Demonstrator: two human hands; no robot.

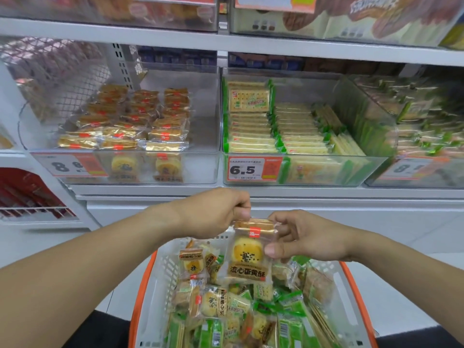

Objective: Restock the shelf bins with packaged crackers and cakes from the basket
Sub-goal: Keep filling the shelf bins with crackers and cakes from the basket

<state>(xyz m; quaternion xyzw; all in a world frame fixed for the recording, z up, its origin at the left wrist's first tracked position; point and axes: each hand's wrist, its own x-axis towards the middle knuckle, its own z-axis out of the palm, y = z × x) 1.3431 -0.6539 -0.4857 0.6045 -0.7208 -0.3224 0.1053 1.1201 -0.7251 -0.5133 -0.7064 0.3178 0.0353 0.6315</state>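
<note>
An egg-yolk cake packet (pixel 248 252), clear wrap with a gold top strip, hangs above the basket (pixel 160 267). My left hand (pixel 216 212) pinches its top edge. My right hand (pixel 298 237) pinches its right side between thumb and fingers. The white basket with orange rim holds several more cake packets (pixel 193 264) and green cracker packets (pixel 291 325). On the shelf ahead, the left clear bin (pixel 206 121) holds rows of the same cakes. The middle bin (pixel 349 169) holds green cracker packets (pixel 248 99).
Price tags reading 8.8 (pixel 70 165) and 6.5 (pixel 253 169) front the bins. A third bin (pixel 426 172) with green packets stands at the right. Another shelf of snack bins (pixel 326 18) runs above. A wire rack (pixel 32 194) with red packs is at the left.
</note>
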